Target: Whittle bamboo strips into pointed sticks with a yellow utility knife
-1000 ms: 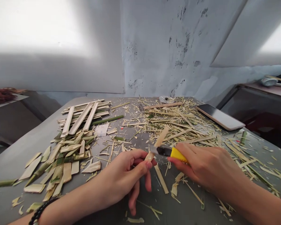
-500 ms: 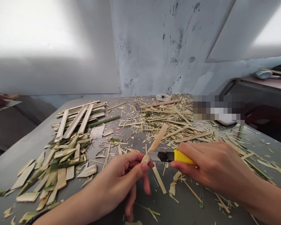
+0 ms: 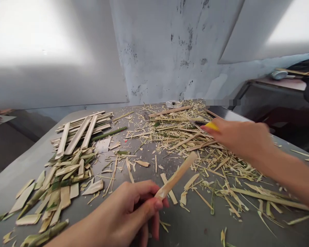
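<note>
Between the thumb and fingers of my left hand (image 3: 134, 209) is a pale bamboo strip (image 3: 179, 173), its free end slanting up and to the right. My right hand (image 3: 243, 137) is wrapped round a yellow utility knife (image 3: 211, 126), away from the strip. The knife's dark front end points left over a pile of bamboo shavings (image 3: 180, 133); its blade is blurred. Loose slivers and a short flat bamboo piece (image 3: 169, 188) lie on the grey table beneath the held strip.
Split bamboo lengths (image 3: 78, 135) are stacked at the back left, with many short bamboo offcuts (image 3: 59, 192) in front of them. A clear round spool (image 3: 173, 104) lies near the table's far edge. A wall rises behind the grey table (image 3: 190, 226).
My right hand has carried the utility knife away from the strip, up and to the right over the shavings. My left hand keeps the strip and sits slightly lower in view.
</note>
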### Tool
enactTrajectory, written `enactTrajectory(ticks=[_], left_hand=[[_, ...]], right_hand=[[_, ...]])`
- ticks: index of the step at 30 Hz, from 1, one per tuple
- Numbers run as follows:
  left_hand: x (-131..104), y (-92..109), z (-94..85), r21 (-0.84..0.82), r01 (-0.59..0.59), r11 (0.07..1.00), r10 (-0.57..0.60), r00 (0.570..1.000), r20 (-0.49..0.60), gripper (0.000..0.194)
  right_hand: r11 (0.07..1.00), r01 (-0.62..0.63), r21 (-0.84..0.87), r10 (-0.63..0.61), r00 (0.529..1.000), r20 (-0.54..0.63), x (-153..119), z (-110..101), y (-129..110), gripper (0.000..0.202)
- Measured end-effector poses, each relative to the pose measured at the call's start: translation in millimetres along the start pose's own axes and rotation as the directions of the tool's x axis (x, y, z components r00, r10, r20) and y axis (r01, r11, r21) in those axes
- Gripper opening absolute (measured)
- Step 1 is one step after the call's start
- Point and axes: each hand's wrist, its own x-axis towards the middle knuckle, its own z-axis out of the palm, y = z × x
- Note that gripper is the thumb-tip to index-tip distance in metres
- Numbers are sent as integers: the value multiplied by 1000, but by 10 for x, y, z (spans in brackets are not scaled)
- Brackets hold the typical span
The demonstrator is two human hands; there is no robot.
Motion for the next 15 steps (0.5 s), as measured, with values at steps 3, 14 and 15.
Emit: enactTrajectory(ticks=[3,14,15], left_hand=[[16,2,5,-50,-4,999,4,1000,-3,40],[97,-37,-47,-112,-91,989,86,995,-48,27],[82,-41,-40,-106,-87,991,82,995,-48,28]], right_hand=[[992,-127,-11,126,991,-45,35,-40,229,56],[792,383,476,-336,924,-185,-145,-298,-584,42],[797,381,469,-339,924,-175,-159,-279,-593,42]])
